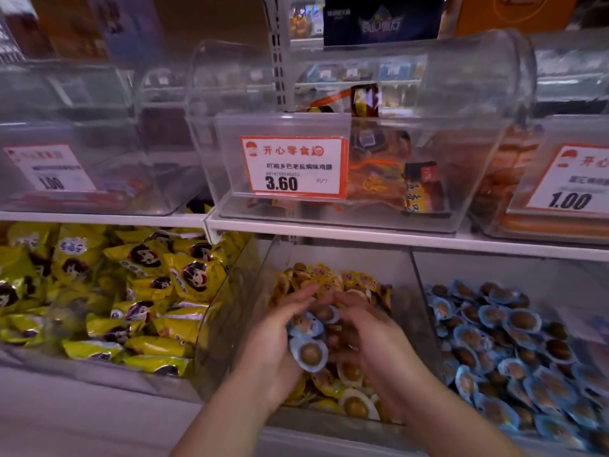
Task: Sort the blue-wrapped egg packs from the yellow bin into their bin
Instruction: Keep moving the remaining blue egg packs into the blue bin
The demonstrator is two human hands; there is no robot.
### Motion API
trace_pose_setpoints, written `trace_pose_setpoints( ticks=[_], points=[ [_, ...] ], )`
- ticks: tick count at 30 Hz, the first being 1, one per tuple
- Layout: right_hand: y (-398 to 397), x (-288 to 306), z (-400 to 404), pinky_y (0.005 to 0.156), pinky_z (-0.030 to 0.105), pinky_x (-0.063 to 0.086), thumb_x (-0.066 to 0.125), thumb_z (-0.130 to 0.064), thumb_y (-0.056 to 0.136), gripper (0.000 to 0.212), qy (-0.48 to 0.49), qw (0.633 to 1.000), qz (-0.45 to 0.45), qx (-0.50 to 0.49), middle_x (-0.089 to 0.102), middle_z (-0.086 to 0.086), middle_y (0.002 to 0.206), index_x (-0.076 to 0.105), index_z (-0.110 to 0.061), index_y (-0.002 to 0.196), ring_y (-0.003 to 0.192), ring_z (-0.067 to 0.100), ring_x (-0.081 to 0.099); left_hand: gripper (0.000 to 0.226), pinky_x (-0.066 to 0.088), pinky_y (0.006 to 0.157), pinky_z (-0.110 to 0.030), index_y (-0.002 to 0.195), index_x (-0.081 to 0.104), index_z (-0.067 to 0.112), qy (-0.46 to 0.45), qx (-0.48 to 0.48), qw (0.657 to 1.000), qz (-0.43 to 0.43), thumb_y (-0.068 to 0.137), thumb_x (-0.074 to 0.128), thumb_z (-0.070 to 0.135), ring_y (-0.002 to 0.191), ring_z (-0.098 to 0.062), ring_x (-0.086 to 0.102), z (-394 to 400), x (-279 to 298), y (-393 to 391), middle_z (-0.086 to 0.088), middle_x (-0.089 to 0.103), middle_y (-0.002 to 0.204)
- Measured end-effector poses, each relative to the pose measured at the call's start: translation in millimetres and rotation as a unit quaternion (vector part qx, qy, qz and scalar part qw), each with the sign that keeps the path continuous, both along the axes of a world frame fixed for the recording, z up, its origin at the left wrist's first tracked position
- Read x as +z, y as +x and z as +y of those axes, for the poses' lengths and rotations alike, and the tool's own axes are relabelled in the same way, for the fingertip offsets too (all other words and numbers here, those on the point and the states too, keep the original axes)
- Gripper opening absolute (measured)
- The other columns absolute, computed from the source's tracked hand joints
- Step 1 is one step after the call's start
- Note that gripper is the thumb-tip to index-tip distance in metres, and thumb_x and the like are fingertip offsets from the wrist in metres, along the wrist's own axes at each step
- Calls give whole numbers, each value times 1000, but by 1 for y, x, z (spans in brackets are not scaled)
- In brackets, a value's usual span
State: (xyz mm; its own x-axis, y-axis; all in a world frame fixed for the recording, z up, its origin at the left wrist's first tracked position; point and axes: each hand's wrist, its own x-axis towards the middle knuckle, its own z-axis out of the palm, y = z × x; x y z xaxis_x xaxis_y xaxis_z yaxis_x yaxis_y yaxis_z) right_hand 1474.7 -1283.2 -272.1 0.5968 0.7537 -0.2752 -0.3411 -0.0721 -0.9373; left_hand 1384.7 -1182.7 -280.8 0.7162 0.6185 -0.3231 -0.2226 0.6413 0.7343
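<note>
Both hands are inside the middle clear bin (pixel 418 311), which is full of yellow-wrapped egg packs (pixel 333 278). My left hand (pixel 273 341) holds a small bunch of blue-wrapped egg packs (pixel 309 352) against its palm and fingers. My right hand (pixel 365 334) curls over the same bunch from the right and touches it; its fingertips are partly hidden. The bin to the right (pixel 428 268) holds many blue-wrapped egg packs (pixel 504 351).
A bin of yellow snack bags (pixel 131 291) lies to the left. A white shelf edge (pixel 362 234) runs just above the bins, carrying clear lidded boxes with price tags (pixel 293 166). The bin walls stand close on both sides of my hands.
</note>
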Motion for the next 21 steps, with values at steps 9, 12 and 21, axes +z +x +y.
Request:
trace_pose_setpoints(
  ticks=[9,12,21],
  points=[
    [-11,-17,18,43,26,41,53,-30,95,26,50,978,201,3,70,4,75,71,-12,100,56,14,60,42,56,87,-42,113,69,-2,17,80,996,-38,80,46,-15,106,-37,68,-5,-3,18,-24,71,113],
    [-6,-23,19,37,24,27,57,-32,93,22,19,992,114,-44,63,4,65,70,-16,87,46,12,51,50,50,96,-46,120,67,0,-42,42,996,-68,71,58,-1,115,-38,64,-2,-2,15,-23,68,120],
    [1,-24,15,58,36,50,51,-18,100,26,-56,989,-134,-30,74,14,81,75,-16,90,69,28,65,42,54,82,-41,121,64,7,-59,-5,998,-28,82,51,-3,92,-32,69,6,0,5,-22,71,112]
  ],
)
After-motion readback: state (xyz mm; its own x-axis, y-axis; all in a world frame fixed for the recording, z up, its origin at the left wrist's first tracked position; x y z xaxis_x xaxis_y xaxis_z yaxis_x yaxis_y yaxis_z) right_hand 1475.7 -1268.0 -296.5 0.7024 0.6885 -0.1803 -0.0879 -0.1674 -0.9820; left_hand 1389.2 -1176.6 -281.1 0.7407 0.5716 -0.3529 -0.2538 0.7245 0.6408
